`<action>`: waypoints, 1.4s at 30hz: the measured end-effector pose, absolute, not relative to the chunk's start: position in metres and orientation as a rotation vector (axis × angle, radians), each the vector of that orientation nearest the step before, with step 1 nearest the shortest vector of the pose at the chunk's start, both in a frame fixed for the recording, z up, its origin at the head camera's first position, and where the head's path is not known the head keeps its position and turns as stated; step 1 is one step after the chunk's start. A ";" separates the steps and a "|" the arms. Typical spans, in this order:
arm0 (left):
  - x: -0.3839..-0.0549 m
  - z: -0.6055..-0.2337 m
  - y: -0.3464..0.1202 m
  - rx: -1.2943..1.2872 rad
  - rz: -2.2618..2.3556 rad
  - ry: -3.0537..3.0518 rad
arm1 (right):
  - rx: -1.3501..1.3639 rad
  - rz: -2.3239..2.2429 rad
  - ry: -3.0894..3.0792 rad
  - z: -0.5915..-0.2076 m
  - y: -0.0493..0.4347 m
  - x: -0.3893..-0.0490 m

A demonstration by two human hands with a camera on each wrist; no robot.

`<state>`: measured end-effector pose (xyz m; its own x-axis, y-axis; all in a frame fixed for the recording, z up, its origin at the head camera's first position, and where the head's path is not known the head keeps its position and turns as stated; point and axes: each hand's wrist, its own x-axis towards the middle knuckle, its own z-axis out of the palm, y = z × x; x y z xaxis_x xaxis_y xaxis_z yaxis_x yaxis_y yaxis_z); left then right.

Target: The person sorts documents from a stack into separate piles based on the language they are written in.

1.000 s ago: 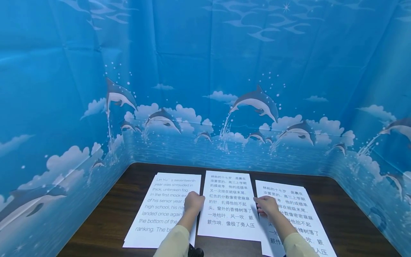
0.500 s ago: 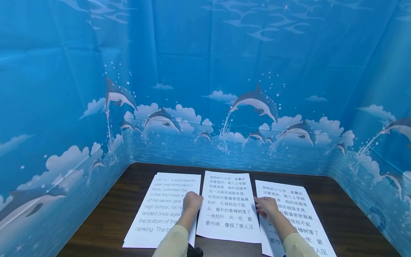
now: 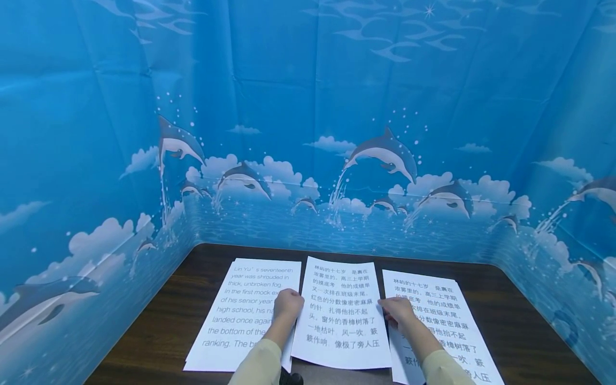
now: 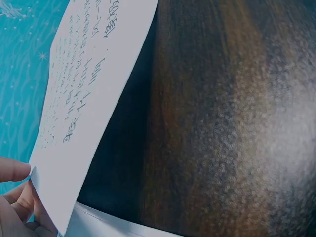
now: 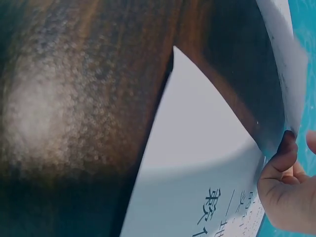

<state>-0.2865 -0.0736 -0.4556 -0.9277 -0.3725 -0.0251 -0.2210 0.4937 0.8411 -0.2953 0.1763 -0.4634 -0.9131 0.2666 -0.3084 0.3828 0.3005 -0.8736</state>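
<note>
A sheet of paper (image 3: 341, 321) with large Chinese print is held between the two hands, above the dark wooden table. Its surface bows, and in the left wrist view the same sheet (image 4: 101, 98) stands raised off the wood. The left hand (image 3: 287, 306) pinches its left edge about halfway up; thumb and curled fingers (image 4: 19, 205) show at a corner of the wrist view. At the right edge, the right hand (image 3: 400, 311) pinches the paper, with the thumb on top. In the right wrist view the sheet (image 5: 286, 59) curves down to the curled fingers (image 5: 276, 168).
Left lies a stack of paper (image 3: 216, 353) with English print, partly under the left forearm. A second Chinese-printed stack (image 3: 474, 342) lies right, under the right forearm. The table (image 3: 154, 315) is dark wood. Blue dolphin-print sheeting (image 3: 289, 107) encloses its back and sides.
The middle sheet has come slightly toward the person, and its near edge now bows more. Both hands shift slightly with it. The side stacks stay put.
</note>
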 end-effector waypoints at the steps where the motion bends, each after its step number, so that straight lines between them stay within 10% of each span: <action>1: -0.286 -0.456 -0.074 0.512 -1.418 -2.573 | 0.606 -1.690 2.448 -0.464 0.176 -0.295; 42: -0.289 -0.466 -0.070 0.467 -1.432 -2.571 | 0.544 -1.674 2.430 -0.470 0.179 -0.297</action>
<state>-0.2893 -0.0701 -0.4662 -0.9380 -0.3464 -0.0105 -0.1913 0.4924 0.8491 -0.2970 0.1791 -0.4700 -0.9248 0.2137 -0.3148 0.3703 0.3154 -0.8737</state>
